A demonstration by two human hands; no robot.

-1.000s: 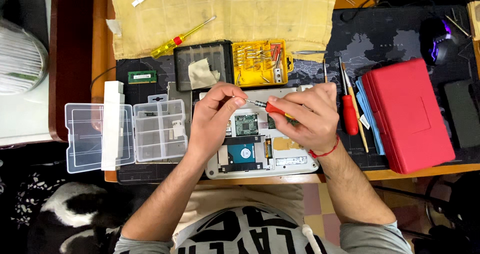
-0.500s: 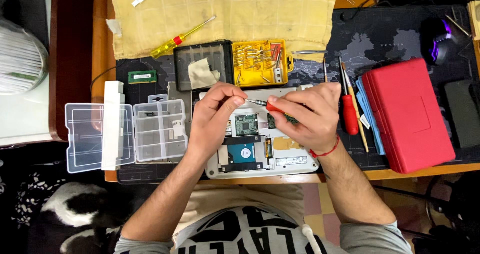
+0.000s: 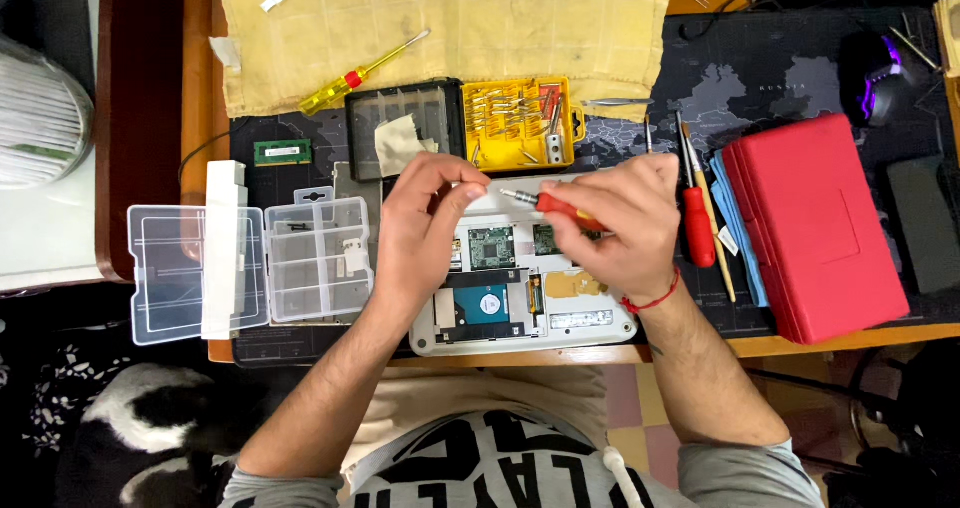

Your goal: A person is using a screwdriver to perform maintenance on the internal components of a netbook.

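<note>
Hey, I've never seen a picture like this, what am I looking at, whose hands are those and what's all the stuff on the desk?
This is one view from a camera worn on a person's head, looking down at their own bare hands. The right hand holds a small red-handled screwdriver; the left hand pinches near its tip. Below them lies an opened laptop, its circuit boards showing. Around it: a yellow bit set, a clear parts organiser, a red case and a beige cloth.
</note>
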